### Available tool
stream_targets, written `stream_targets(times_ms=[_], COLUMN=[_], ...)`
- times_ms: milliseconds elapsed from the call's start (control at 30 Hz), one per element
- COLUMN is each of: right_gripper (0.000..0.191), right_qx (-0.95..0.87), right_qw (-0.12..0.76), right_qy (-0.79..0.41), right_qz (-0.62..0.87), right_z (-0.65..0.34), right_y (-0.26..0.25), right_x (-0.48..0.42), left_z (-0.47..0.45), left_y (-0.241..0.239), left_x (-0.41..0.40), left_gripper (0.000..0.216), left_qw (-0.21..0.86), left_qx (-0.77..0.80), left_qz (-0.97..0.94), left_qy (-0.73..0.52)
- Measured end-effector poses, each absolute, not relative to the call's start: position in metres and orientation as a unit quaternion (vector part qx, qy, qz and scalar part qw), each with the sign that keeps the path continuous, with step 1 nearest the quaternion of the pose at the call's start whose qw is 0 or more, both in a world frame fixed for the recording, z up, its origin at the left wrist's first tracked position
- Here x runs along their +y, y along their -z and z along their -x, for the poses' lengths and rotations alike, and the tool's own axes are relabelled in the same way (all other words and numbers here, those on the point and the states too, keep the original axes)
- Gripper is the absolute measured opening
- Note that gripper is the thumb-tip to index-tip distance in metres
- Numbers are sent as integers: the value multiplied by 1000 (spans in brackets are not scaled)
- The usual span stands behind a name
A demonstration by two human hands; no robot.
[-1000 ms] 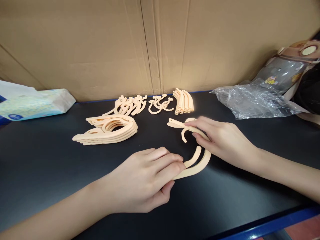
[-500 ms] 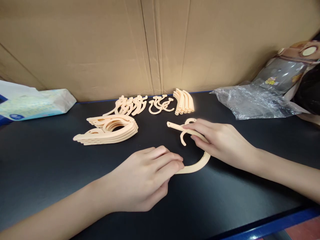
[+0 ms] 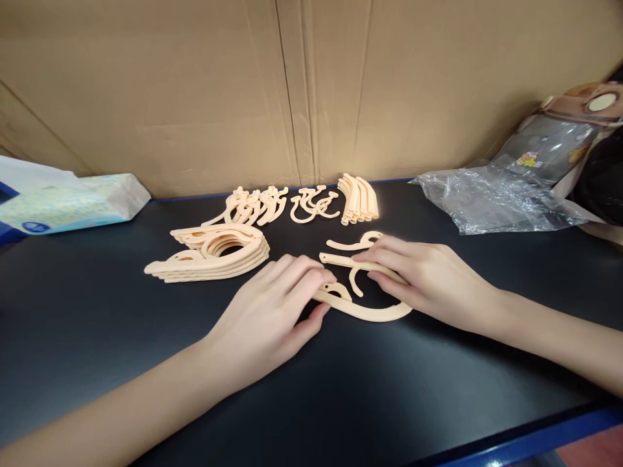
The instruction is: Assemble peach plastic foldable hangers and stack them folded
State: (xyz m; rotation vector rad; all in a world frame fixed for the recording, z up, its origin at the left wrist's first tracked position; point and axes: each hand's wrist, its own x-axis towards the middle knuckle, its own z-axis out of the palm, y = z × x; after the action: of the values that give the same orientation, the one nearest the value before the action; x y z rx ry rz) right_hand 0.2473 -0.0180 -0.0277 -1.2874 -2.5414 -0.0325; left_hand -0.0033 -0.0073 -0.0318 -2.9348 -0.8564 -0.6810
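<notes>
My left hand [image 3: 275, 308] pinches the left end of a curved peach plastic hanger arm [image 3: 370, 313] that lies on the black table [image 3: 97, 337]. My right hand [image 3: 428, 279] grips a straight peach hanger piece with a small hook [image 3: 341, 261] and rests over the arm's right end. The two pieces meet between my hands. Another small curved peach part [image 3: 353, 242] lies just behind my right fingers.
A stack of peach hanger arms [image 3: 209, 256] lies to the left. Behind it sit rows of hook parts [image 3: 256, 204], [image 3: 314, 202] and short curved pieces [image 3: 359, 196]. A tissue pack [image 3: 63, 201], a crumpled clear bag [image 3: 491, 198] and a cardboard wall [image 3: 311, 84] border the table.
My left hand moved up and to the right, swinging the curved arm's end toward the straight piece. The arm now lies flatter and closer to my right hand.
</notes>
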Motion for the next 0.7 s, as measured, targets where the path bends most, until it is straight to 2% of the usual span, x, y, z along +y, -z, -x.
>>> stream_targets(times_ms=[133, 367, 700], right_gripper=[30, 30, 21], right_qx=[-886, -886, -878], right_qw=[149, 162, 204], right_qy=[16, 6, -46], right_qz=[439, 433, 430], right_z=[-246, -245, -239], right_y=[29, 30, 28], right_x=[-19, -21, -27], left_z=[4, 5, 6], left_y=[33, 35, 34], left_x=[-5, -4, -3], left_gripper=[4, 7, 9], left_qw=[27, -30, -26], left_qx=[-296, -291, -305], left_qz=[927, 934, 929], left_qy=[228, 203, 207])
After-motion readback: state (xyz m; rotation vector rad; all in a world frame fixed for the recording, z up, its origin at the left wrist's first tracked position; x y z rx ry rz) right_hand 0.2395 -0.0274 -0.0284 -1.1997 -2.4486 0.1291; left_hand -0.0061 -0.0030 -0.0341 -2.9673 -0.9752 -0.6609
